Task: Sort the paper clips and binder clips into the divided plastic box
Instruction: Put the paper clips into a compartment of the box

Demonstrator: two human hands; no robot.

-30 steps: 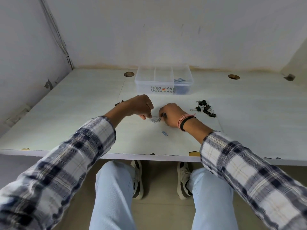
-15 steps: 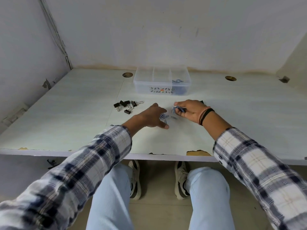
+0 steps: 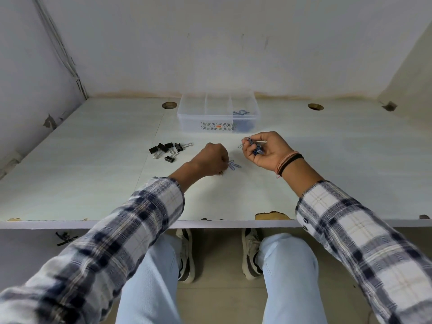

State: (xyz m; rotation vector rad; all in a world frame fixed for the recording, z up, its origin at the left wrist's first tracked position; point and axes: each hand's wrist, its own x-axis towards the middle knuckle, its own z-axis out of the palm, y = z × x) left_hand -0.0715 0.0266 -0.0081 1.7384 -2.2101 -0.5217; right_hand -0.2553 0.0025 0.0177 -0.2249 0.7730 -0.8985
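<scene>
A clear divided plastic box (image 3: 205, 123) stands at the back middle of the table, with blue paper clips (image 3: 240, 112) in its right compartment. My right hand (image 3: 266, 149) is raised palm-up a little in front of the box, shut on a bunch of blue paper clips (image 3: 254, 148). My left hand (image 3: 211, 160) rests knuckles-up on the table, its fingertips pinching loose blue paper clips (image 3: 234, 165) that lie on the surface. A cluster of black binder clips (image 3: 168, 149) lies to the left of my left hand.
The white table (image 3: 93, 178) has two round cable holes (image 3: 169, 105) (image 3: 315, 106) at the back and a chipped front edge (image 3: 271, 216). Walls close in at the back and left. My knees and shoes show below the table.
My right hand has lifted and turned palm-up with its bunch of paper clips. My left hand has shifted slightly left and pinches at the clips on the table. The view has shifted right.
</scene>
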